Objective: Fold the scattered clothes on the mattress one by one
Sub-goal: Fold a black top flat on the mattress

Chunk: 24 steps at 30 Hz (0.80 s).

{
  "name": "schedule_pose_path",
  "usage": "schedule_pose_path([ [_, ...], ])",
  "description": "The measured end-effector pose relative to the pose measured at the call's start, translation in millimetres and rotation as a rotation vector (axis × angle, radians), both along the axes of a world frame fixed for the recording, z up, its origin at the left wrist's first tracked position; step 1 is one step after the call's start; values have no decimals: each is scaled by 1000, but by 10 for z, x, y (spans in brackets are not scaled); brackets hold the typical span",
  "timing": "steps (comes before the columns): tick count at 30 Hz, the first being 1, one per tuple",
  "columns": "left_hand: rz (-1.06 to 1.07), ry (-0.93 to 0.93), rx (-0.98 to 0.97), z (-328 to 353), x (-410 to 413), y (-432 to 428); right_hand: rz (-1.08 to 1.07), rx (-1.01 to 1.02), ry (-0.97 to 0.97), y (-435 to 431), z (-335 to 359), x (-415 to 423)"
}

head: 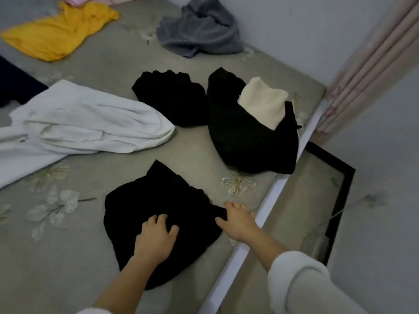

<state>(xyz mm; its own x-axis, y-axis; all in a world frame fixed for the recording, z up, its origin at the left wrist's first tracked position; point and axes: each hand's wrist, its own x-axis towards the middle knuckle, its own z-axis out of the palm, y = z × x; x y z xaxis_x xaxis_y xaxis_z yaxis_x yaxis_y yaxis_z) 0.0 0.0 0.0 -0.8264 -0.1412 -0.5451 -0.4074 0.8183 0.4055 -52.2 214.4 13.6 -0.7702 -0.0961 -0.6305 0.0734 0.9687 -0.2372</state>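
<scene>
Grey floral mattress (90,268), near edge: black garment (158,200) lies under your flat left hand (156,236), right hand (238,220) spread at its hem; pull rightward and it may slip off the side.

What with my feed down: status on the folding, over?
Left hand presses black garment. Right hand touches its right edge. White garment lies apart.

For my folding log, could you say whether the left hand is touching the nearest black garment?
Touching: the head view shows the left hand resting on the nearest black garment.
</scene>
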Motion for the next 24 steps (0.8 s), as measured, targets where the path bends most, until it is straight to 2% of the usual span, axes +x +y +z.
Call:
schedule_pose_path([
  [4, 142, -42, -26, -206, 104, -57, 69, 1, -8, -16, -287, -170],
  [10, 512, -41, -108, -655, 269, -331, 60, -147, 47, -210, -820, -365],
  [12, 590, -5, -51, -816, 310, -420, 34, -200, 54, -295, -987, -365],
  [15, 658, 118, 142, -950, 377, -453, -15, -270, 15, -402, -1154, -180],
  [19, 578, 140, 129, -862, 527, -472, -5, -245, 37, -426, -1151, 119],
  [24, 407, -98, 49, -670, 594, -701, -78, -268, 200, -390, -854, -31],
])
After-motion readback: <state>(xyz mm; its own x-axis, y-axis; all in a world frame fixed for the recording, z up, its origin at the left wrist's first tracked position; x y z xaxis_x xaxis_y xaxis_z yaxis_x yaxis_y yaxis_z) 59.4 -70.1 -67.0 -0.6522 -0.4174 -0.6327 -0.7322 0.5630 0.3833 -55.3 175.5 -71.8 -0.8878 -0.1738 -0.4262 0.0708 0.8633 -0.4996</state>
